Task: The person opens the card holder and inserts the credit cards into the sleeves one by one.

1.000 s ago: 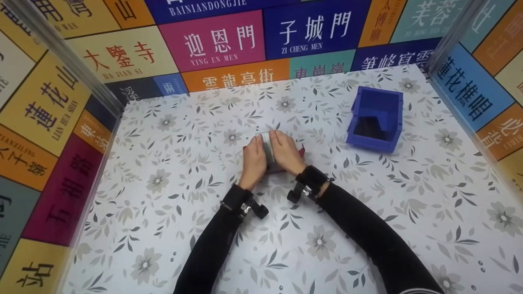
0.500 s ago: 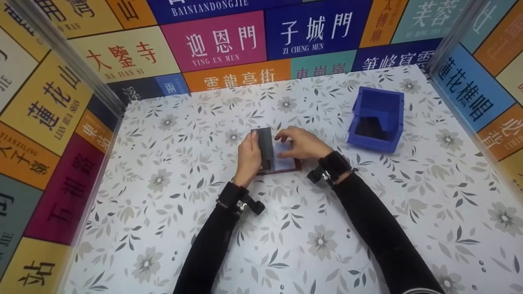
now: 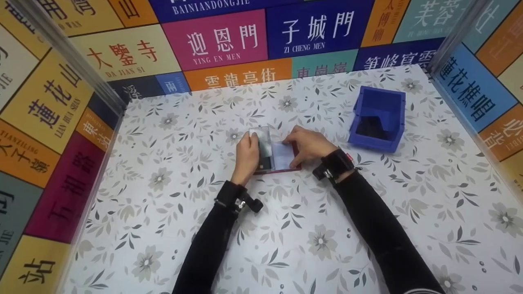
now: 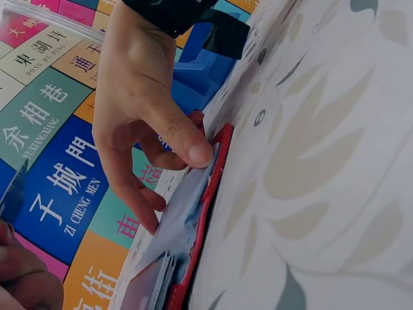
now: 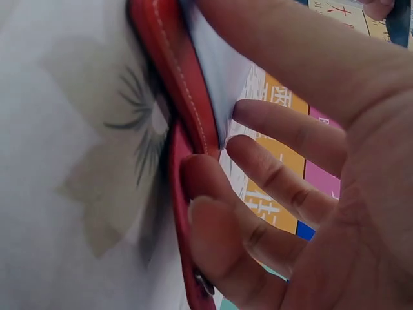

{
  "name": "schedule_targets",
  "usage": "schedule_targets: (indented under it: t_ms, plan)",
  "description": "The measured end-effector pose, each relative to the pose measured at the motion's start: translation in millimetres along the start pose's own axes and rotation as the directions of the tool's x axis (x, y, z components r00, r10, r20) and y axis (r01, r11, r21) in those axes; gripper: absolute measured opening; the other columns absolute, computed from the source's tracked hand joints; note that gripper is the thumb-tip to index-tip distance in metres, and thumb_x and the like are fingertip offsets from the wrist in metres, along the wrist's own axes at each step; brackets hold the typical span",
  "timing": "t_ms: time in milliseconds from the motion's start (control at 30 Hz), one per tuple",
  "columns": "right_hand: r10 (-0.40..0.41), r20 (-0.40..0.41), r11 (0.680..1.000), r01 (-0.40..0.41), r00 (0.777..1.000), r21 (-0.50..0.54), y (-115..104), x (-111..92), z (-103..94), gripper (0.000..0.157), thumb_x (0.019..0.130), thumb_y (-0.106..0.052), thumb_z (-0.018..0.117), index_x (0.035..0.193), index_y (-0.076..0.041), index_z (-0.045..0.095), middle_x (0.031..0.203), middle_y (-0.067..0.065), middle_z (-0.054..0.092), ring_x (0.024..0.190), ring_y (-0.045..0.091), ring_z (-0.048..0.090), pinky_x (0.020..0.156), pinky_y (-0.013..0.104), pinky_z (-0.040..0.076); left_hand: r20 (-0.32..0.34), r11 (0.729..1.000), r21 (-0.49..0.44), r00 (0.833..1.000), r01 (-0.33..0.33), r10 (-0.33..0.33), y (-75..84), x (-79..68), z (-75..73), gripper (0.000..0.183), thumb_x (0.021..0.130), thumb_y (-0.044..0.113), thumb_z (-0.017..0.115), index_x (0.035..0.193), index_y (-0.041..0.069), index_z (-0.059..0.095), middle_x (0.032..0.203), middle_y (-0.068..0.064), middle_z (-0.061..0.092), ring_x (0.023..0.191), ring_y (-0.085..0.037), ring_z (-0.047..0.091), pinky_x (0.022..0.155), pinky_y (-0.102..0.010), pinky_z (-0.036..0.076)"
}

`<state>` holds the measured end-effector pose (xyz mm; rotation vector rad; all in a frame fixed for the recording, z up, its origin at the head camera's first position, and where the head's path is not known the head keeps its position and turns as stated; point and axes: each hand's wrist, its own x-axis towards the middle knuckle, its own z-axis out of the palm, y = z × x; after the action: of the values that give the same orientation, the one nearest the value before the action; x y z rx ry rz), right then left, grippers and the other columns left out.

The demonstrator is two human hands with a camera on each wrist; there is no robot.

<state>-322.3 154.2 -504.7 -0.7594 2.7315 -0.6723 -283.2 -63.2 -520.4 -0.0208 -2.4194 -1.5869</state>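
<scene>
A red card holder [image 3: 282,171] with clear sleeves lies spread on the table. My left hand [image 3: 246,157] pinches the raised stack of sleeves [image 3: 265,143] on the left half, its thumb on top; its fingers also show at the edge of the left wrist view. My right hand [image 3: 309,145] curls over the right half, its thumb at the near corner. In the left wrist view that thumb [image 4: 200,154] touches the sleeve along the red stitched edge. The right wrist view shows fingertips [image 5: 213,239] against a red strap [image 5: 181,194] with a metal snap.
A blue bin [image 3: 380,118] with a dark flat item [image 3: 372,128] inside stands at the back right of the table. Panels with printed signs [image 3: 212,41] wall in the back and both sides. The tabletop [image 3: 184,228] has a floral pattern.
The hands were close together around the holder; the right hand has moved right to its right half, where the pale sleeve now shows. A clear sleeve has been turned at the left hand.
</scene>
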Motion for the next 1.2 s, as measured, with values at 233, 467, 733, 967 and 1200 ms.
schedule_targets:
  t_ms: [233, 467, 733, 967, 1200]
  plan:
    - [0.015, 0.011, 1.000, -0.015, 1.000, 0.026, 2, 0, -0.3, 0.080, 0.058, -0.031, 0.102, 0.130, -0.014, 0.073, 0.116, 0.004, 0.060, 0.094, 0.024, 0.059, 0.084, 0.040, 0.051, 0.025, 0.996, -0.088, 0.999, 0.034, -0.032, -2.2, 0.1, -4.3, 0.017, 0.100, 0.014, 0.048, 0.104, 0.002, 0.058, 0.092, -0.010, 0.059, 0.086, -0.022, 0.058, 0.081, -0.034, 0.052]
    - [0.019, 0.028, 1.000, -0.019, 0.999, 0.022, 1, 1, -1.0, 0.079, 0.060, -0.032, 0.101, 0.131, -0.015, 0.073, 0.116, 0.006, 0.059, 0.095, 0.024, 0.059, 0.083, 0.040, 0.050, 0.203, 0.935, -0.339, 0.979, 0.104, -0.035, -6.7, 1.7, -10.4, 0.025, 0.106, 0.012, 0.044, 0.130, 0.006, 0.048, 0.079, -0.015, 0.063, 0.052, -0.022, 0.065, 0.050, -0.037, 0.058]
    - [0.011, 0.025, 1.000, -0.012, 1.000, 0.024, 2, 0, -0.5, 0.079, 0.060, -0.032, 0.101, 0.131, -0.015, 0.073, 0.115, 0.006, 0.059, 0.095, 0.025, 0.059, 0.083, 0.040, 0.050, 0.255, 0.922, -0.377, 0.967, 0.092, 0.007, -15.2, 4.7, -20.2, 0.028, 0.100, 0.016, 0.070, 0.125, 0.003, 0.071, 0.116, -0.017, 0.070, 0.088, -0.041, 0.077, 0.072, -0.043, 0.065]
    - [-0.023, 0.012, 1.000, 0.023, 1.000, 0.019, 6, 1, 0.8, 0.075, 0.059, -0.032, 0.102, 0.127, -0.014, 0.075, 0.109, 0.010, 0.058, 0.091, 0.025, 0.057, 0.077, 0.039, 0.048, 0.185, 0.965, -0.248, 0.974, -0.082, 0.130, -17.0, 8.0, -27.0, 0.021, 0.093, -0.001, 0.073, 0.106, 0.011, 0.083, 0.098, -0.014, 0.080, 0.081, -0.031, 0.078, 0.070, -0.029, 0.062]
    - [-0.025, 0.017, 0.999, 0.024, 1.000, 0.030, 5, 1, 0.1, 0.077, 0.059, -0.030, 0.101, 0.129, -0.015, 0.074, 0.112, 0.009, 0.059, 0.093, 0.026, 0.059, 0.080, 0.039, 0.049, 0.206, 0.933, -0.326, 0.952, -0.150, 0.225, -16.3, 10.9, -32.9, 0.039, 0.089, -0.013, 0.049, 0.100, 0.003, 0.083, 0.116, -0.011, 0.078, 0.117, -0.022, 0.071, 0.101, -0.025, 0.052]
